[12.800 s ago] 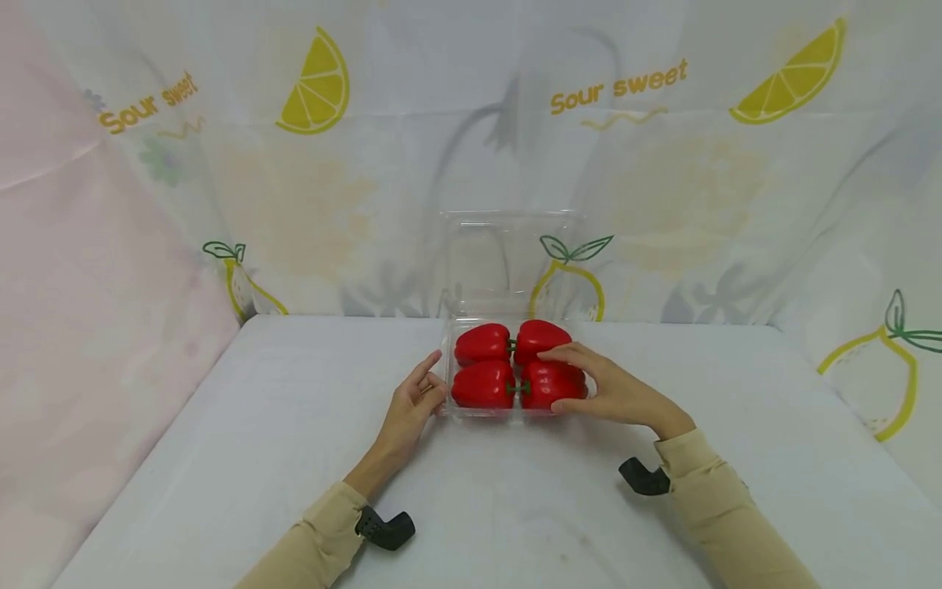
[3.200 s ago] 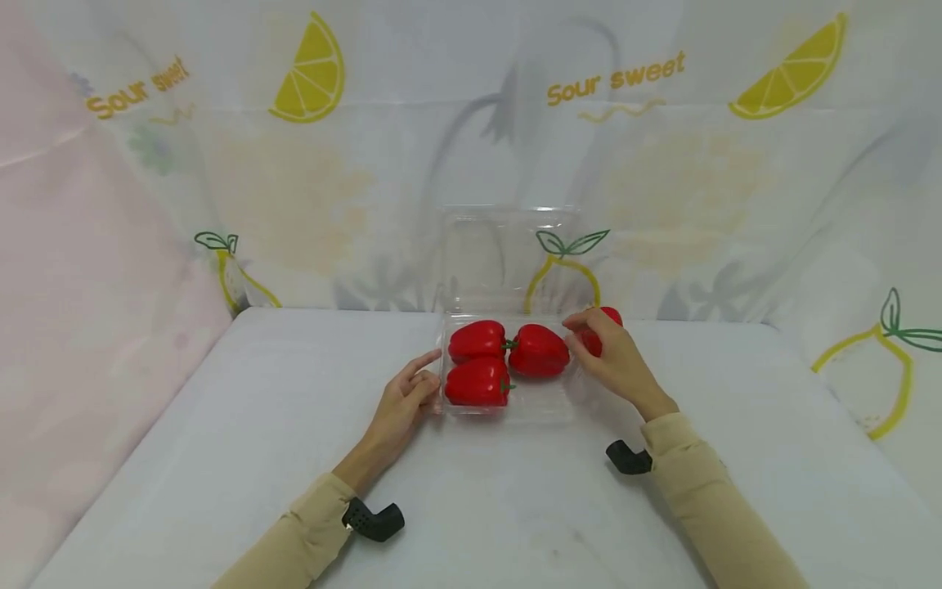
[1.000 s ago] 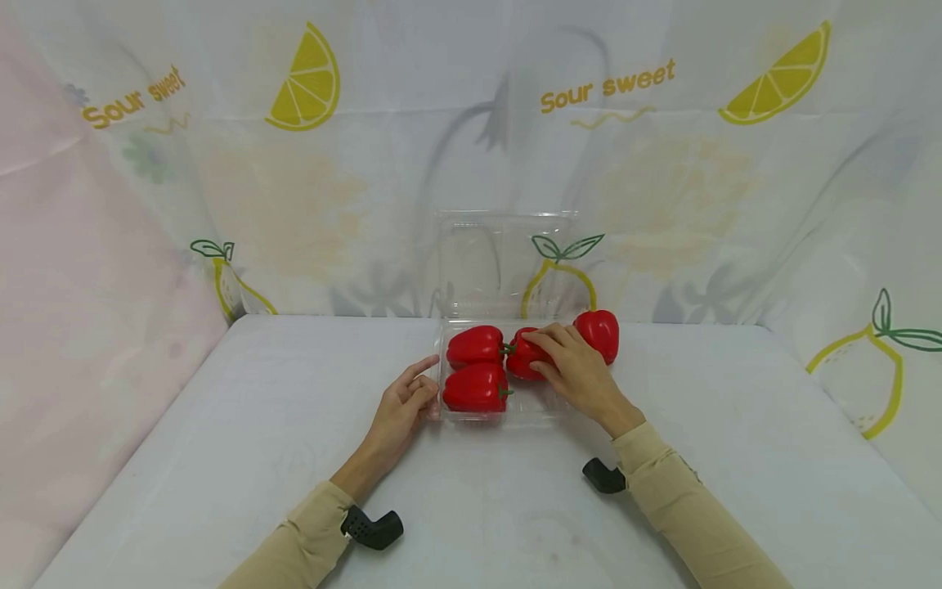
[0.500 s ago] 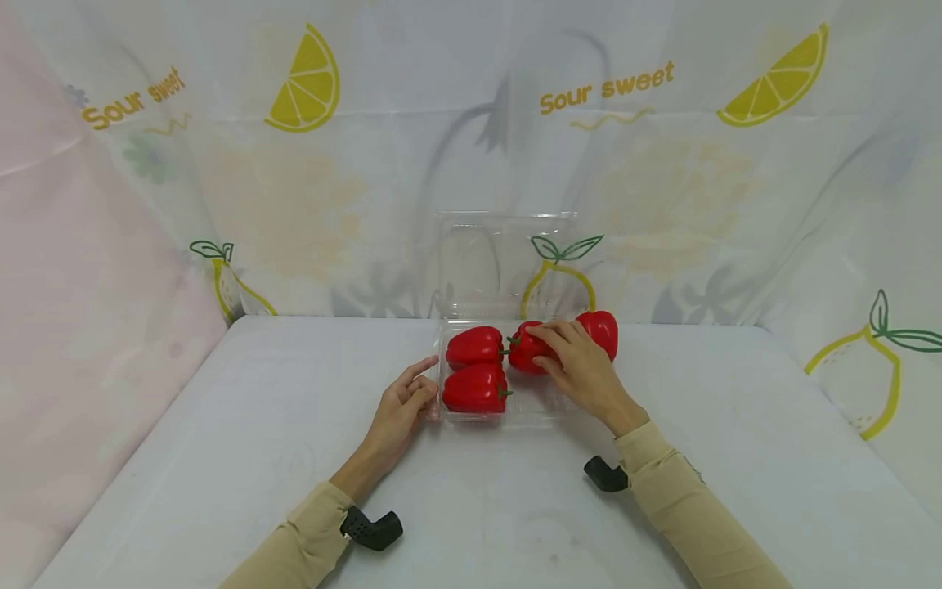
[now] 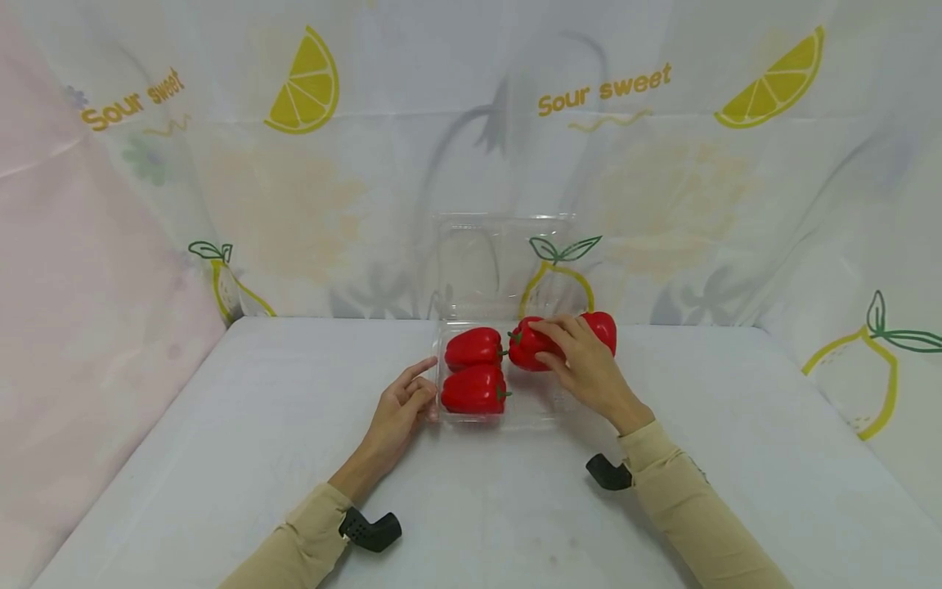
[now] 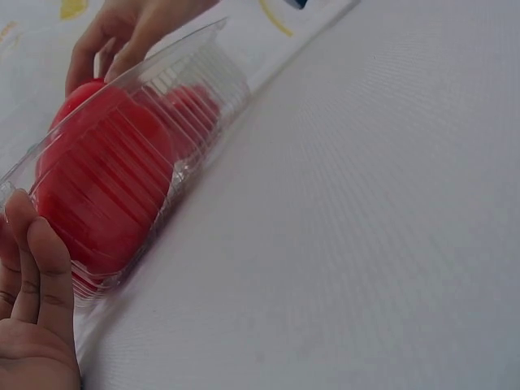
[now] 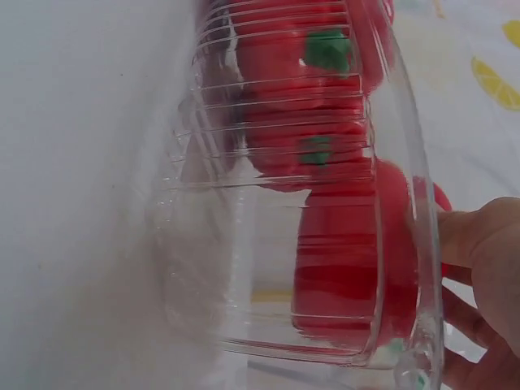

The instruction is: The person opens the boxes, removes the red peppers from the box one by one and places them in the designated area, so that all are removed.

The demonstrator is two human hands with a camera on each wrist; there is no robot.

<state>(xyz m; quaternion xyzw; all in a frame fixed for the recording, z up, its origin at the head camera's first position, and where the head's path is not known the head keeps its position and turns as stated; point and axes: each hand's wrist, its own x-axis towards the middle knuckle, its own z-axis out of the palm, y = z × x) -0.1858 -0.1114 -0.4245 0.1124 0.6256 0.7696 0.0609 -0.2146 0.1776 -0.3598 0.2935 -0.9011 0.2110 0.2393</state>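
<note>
A clear plastic clamshell box [image 5: 533,402] stands with its lid [image 5: 471,262] raised at the back. In its left half lie two red bell peppers, a rear one [image 5: 473,348] and a front one [image 5: 474,389], green stems facing right. My right hand [image 5: 585,368] grips a third bell pepper [image 5: 524,347] by thumb and fingers, over the box's back right part; the right wrist view shows this pepper [image 7: 345,260] through the clear wall. Partly behind that hand, a fourth pepper [image 5: 605,329] sits right of the box. My left hand [image 5: 397,409] rests its fingertips against the box's left side [image 6: 114,179].
The white-covered table [image 5: 471,507] spreads around the box. Directly behind rises a lemon-printed cloth [image 5: 412,164], close to the raised lid. A pink cloth [image 5: 96,327] borders the left. Each sleeve carries a black wrist mount, left [image 5: 371,530] and right [image 5: 609,472].
The fourth pepper went from the box's front right to the table on the right. My right hand then took the back right pepper, now shifted slightly up and right. My left hand stays put.
</note>
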